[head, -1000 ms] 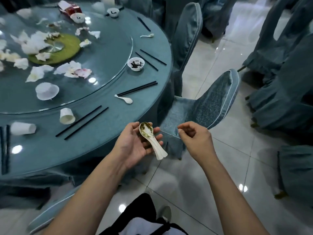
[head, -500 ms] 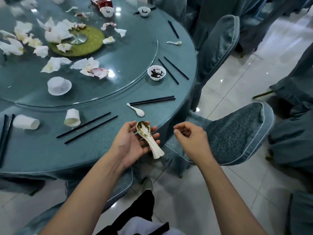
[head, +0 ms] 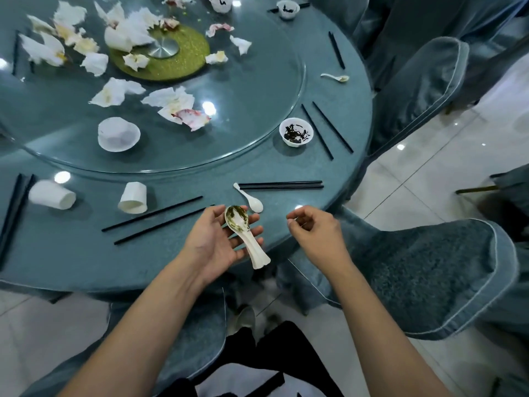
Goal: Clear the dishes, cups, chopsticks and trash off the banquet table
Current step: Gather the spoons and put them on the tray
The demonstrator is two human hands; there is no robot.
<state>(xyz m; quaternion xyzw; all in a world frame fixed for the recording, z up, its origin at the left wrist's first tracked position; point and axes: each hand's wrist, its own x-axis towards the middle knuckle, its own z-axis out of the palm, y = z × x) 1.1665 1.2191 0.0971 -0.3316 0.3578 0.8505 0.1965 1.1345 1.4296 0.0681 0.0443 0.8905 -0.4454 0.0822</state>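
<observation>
A white ceramic spoon (head: 246, 234) with greenish residue in its bowl lies across the upturned fingers of my left hand (head: 214, 247), over the near edge of the round teal table (head: 86, 262). My right hand (head: 316, 234) hovers just to the right with curled fingers, holding nothing. On the table just beyond lie a small white spoon (head: 252, 201), one pair of black chopsticks (head: 280, 185) and another pair (head: 156, 222). A tipped paper cup (head: 133, 198), a second cup (head: 52, 195) and a small bowl with dark scraps (head: 296, 133) are farther off.
The glass turntable (head: 257, 90) carries crumpled napkins (head: 177, 106) and an upturned white bowl (head: 118, 134). More chopsticks (head: 327, 130), a spoon (head: 336, 78) and cups sit along the far right rim. Covered chairs (head: 429, 267) stand at my right and below.
The view has swung left and closer over the table. Both hands have come forward over the table's edge; the spoon stays on my left hand, and my right hand still holds nothing.
</observation>
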